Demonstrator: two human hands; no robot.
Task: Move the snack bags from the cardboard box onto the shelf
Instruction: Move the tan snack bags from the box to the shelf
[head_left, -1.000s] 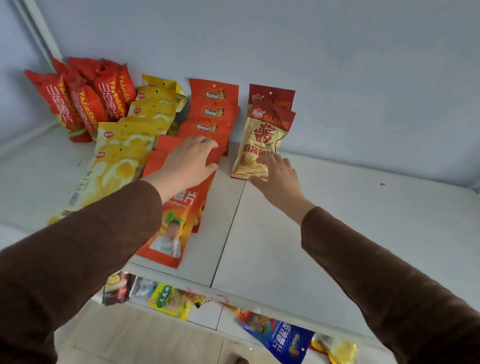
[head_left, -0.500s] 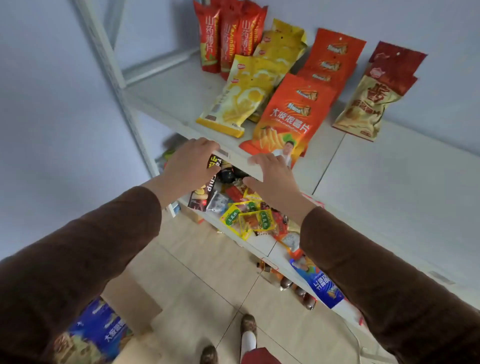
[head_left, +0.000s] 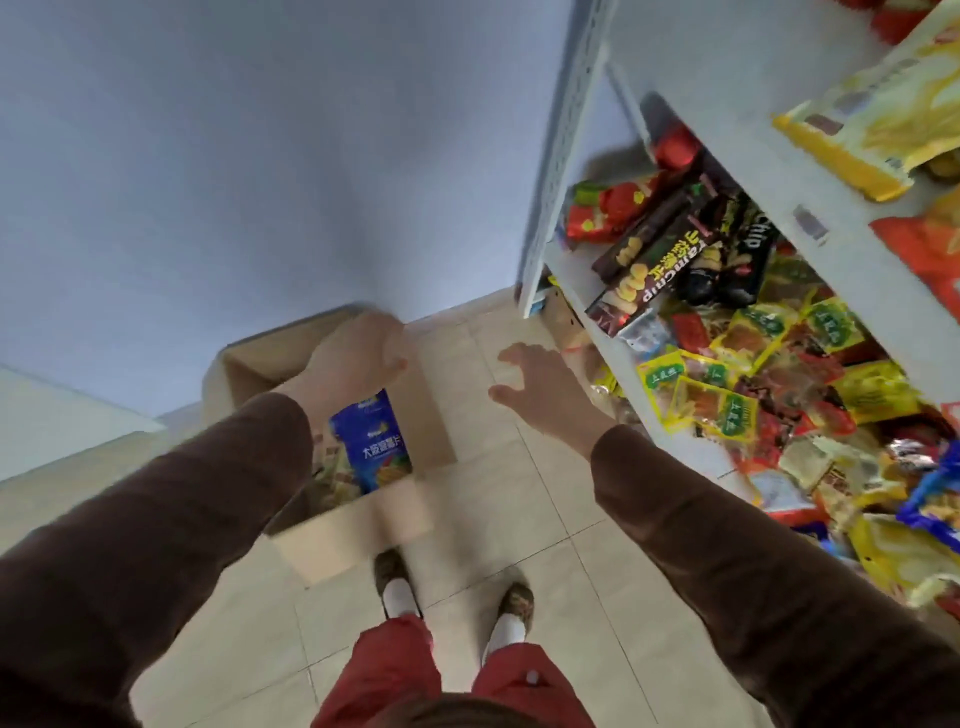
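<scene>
Both hands came off the white metal shelf (head_left: 810, 171). Left hand (head_left: 356, 353), loosely curled, empty, hovers over the open cardboard box (head_left: 358, 519); blue snack bag (head_left: 376, 441) stands upright directly below it. Right hand (head_left: 540, 389), open, farther off.

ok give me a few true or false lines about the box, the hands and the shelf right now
1. A blue snack bag stands inside the cardboard box. True.
2. The right hand holds a snack bag. False: it is bare, fingers spread over the floor tiles.
3. The left hand is above the box. True.
4. The box sits on the shelf. False: it is on the floor, left of the shelf unit.
5. The lower shelf level is bare. False: it is crowded with snack packs.
</scene>
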